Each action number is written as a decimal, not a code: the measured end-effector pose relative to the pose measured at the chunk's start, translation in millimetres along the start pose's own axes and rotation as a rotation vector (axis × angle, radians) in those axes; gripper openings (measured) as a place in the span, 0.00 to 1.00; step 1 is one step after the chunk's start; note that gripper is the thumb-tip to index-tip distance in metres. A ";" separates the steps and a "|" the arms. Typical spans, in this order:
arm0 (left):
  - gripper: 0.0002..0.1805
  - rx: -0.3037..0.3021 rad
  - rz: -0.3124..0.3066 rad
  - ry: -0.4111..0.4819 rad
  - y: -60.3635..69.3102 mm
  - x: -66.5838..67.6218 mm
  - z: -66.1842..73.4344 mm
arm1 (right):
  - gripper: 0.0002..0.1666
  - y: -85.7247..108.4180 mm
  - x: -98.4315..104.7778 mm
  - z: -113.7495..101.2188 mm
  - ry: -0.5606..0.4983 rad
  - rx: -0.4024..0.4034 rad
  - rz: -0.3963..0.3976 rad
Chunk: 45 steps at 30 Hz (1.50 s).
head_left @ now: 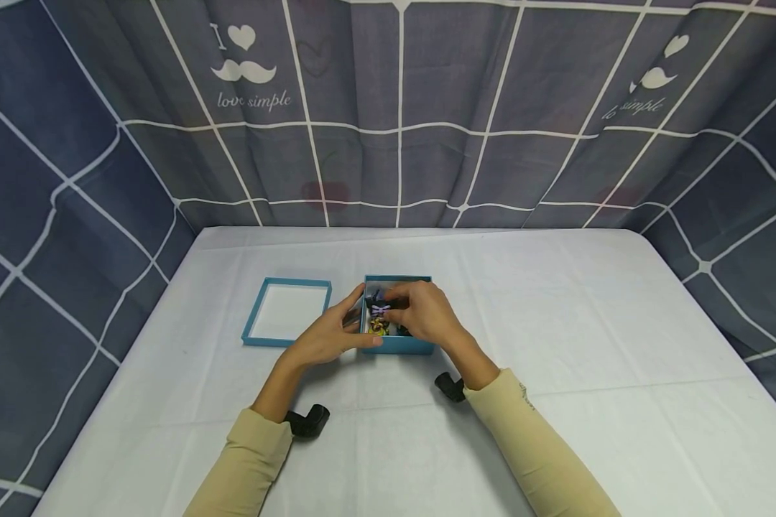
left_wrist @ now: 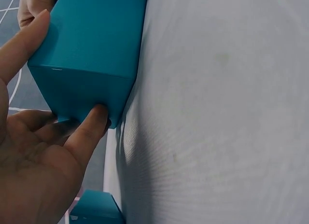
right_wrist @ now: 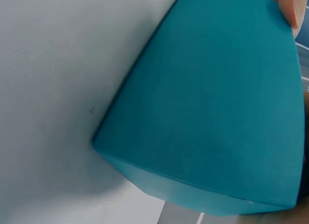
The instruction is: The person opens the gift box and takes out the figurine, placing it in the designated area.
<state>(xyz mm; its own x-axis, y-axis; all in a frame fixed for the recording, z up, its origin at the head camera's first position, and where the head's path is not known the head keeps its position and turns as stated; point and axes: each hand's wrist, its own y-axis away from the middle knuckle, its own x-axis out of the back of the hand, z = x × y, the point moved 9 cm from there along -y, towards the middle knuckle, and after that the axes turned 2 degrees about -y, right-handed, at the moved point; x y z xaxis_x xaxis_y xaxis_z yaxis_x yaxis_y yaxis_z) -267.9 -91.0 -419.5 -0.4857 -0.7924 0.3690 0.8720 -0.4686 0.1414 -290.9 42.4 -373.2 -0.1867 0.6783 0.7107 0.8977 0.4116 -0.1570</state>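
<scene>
A blue-teal open box [head_left: 398, 346] stands on the white cloth in front of me, with small dark, purple and yellow items inside. My left hand [head_left: 323, 339] holds its left side, thumb along the front rim and fingers against the side wall; in the left wrist view the fingertips press the teal box [left_wrist: 91, 35]. My right hand [head_left: 427, 312] reaches in over the right rim and pinches a small black-and-purple item [head_left: 379, 307]. Beneath it lies a yellow-and-black item [head_left: 379, 327]. In the right wrist view, the box wall [right_wrist: 207, 98] hides the right fingertips.
Left of the box lies its blue-rimmed lid [head_left: 268, 342], white inside upward. Both sit on a table with a white cloth [head_left: 556, 323]. A dark checked curtain [head_left: 440, 86] stands behind the table and at both sides. Black wrist-worn devices [head_left: 309, 422] show near the cuffs.
</scene>
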 end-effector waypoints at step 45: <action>0.60 -0.013 0.010 -0.016 -1.1 0.2 -4.1 | 0.13 6.0 9.9 1.3 -0.126 0.048 0.084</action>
<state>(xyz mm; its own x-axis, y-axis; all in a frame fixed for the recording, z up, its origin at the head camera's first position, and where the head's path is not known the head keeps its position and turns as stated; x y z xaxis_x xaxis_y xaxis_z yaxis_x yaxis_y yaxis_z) -269.2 -92.2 -423.3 -0.4754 -0.7909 0.3853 0.8761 -0.4656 0.1252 -287.9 52.4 -368.0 -0.1629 0.7812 0.6026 0.8929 0.3766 -0.2469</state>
